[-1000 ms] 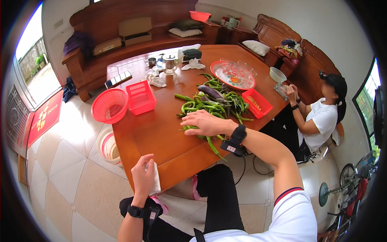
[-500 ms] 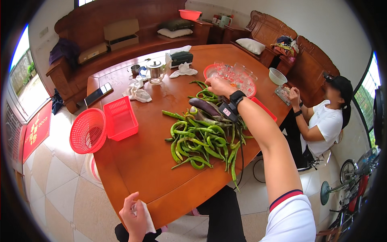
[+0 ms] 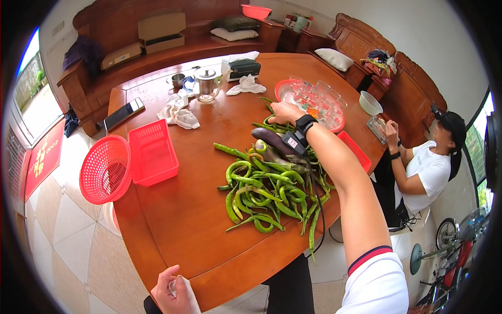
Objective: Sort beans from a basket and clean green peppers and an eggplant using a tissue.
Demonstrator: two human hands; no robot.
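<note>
My right hand [image 3: 286, 113] reaches past the far end of a heap of long green peppers [image 3: 261, 186]. Its fingers curl closed on a green pepper [image 3: 265, 101]; the fingertips are partly hidden. A dark purple eggplant [image 3: 272, 140] lies on the heap below my wrist, with a paler one [image 3: 269, 156] partly under it. A black watch and a small black device [image 3: 294, 142] with a cable are at that wrist. Near the table's front left edge, my left hand [image 3: 172, 292] is closed around a crumpled white tissue [image 3: 192, 299].
A red rectangular basket [image 3: 152, 152] and a round red basket [image 3: 106, 170] stand at the left edge. Beyond are a phone [image 3: 124, 114], a glass teapot [image 3: 207, 86], tissues [image 3: 179, 115] and a red tray of glasses [image 3: 334, 123]. At right, another person [image 3: 421, 172] sits holding something.
The view has shifted slightly. My right hand has moved a little, and the green pepper by its fingers has moved away from me. My left hand still holds the tissue.
</note>
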